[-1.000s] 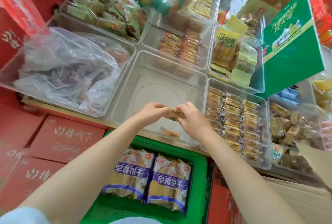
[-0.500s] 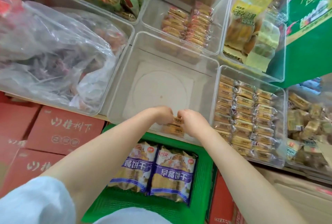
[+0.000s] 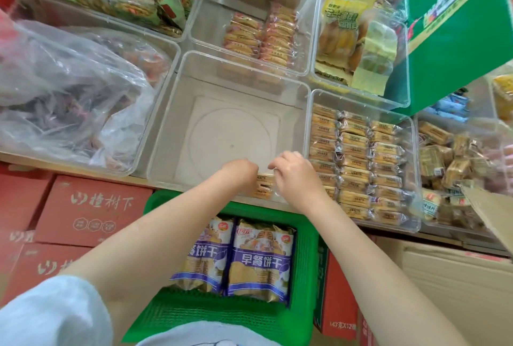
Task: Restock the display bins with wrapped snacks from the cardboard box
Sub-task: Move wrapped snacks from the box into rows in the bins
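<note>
While both arms reached over the near wall of the clear display bin (image 3: 222,73), we recorded our left hand (image 3: 241,176) and right hand (image 3: 295,176) at its front edge, either side of a small stack of wrapped snacks (image 3: 263,187) lying against that wall. Left fingers were curled down beside the stack; whether they gripped a packet we could not tell. Right fingertips were bent, pinching the clear wrapper end of the top snack. Most of the bin floor was bare. The neighbouring bin (image 3: 410,223) to the right held rows of similar packets. A green basket (image 3: 305,276) with two biscuit bags (image 3: 261,259) sat below the bins.
</note>
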{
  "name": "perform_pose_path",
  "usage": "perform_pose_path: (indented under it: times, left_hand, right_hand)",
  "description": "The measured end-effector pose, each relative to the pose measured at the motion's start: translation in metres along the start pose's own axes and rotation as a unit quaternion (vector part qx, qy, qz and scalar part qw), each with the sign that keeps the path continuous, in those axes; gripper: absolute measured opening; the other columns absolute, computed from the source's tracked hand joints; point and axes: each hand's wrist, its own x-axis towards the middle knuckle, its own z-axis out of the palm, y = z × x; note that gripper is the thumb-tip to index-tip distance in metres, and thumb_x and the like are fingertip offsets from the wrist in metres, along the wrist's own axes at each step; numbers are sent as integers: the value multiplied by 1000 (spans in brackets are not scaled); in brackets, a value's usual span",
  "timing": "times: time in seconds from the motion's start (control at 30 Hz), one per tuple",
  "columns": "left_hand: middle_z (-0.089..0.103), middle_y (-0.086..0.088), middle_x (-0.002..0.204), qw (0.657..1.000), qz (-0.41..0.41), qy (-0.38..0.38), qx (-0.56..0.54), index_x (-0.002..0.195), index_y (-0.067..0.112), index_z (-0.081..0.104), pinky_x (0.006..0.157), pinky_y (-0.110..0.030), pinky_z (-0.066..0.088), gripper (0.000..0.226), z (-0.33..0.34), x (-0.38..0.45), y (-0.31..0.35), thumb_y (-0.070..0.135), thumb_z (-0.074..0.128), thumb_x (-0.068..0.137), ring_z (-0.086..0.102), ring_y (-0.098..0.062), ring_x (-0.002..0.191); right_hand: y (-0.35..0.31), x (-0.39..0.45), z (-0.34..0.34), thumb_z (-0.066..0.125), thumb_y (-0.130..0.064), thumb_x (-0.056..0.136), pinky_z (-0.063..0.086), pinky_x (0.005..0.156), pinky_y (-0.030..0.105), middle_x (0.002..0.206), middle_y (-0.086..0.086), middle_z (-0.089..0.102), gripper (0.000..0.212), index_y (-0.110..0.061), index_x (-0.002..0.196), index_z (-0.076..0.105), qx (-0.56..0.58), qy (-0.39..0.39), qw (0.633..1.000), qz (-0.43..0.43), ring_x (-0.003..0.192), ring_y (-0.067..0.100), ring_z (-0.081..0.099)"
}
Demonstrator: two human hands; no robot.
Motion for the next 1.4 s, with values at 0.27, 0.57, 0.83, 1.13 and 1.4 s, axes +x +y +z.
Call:
perform_pose_path:
  times: [0.27,0.57,0.83,1.13,1.4]
  left_hand:
    - [66,-1,115,932,91,290,-195,121,20,67,88,-37,53,28,-8,-102,72,27,49,101,62,-19,100]
    - [70,5,111,936,203,217,-191,116,26,69,89,-41,56,24,36,-171,251,35,52,102,64,-15,98]
    - [21,2,164,899,191,201,-338,159,28,16,122,-48,26,90,120,-164,411,60,62,90,21,-18,151]
    - [47,13,150,822,125,159,-532,140,65,35,113,-52,41,77,154,-139,419,57,71,73,49,-18,135]
    - [52,13,146,804,163,149,-552,147,49,33,111,-45,44,82,140,-143,426,41,70,74,55,-13,129]
  right_hand:
    - [24,-87,-58,51,-16,101,38,55,11,83,-8,66,20,-17,105,70,197,165,960,112,67,0,56]
    - [107,-254,-123,53,-20,98,49,66,25,77,-4,69,20,-16,95,72,255,336,891,169,71,13,63]
    - [246,-375,-119,50,-23,100,49,69,24,80,-6,67,23,-16,92,70,289,301,861,292,74,13,63]
    - [336,-339,-52,53,-25,102,48,92,31,132,6,59,34,-18,134,59,321,2,883,342,116,24,58]
    - [331,-305,-9,46,-33,102,59,75,35,129,7,61,42,-24,143,49,489,-42,788,373,92,29,67]
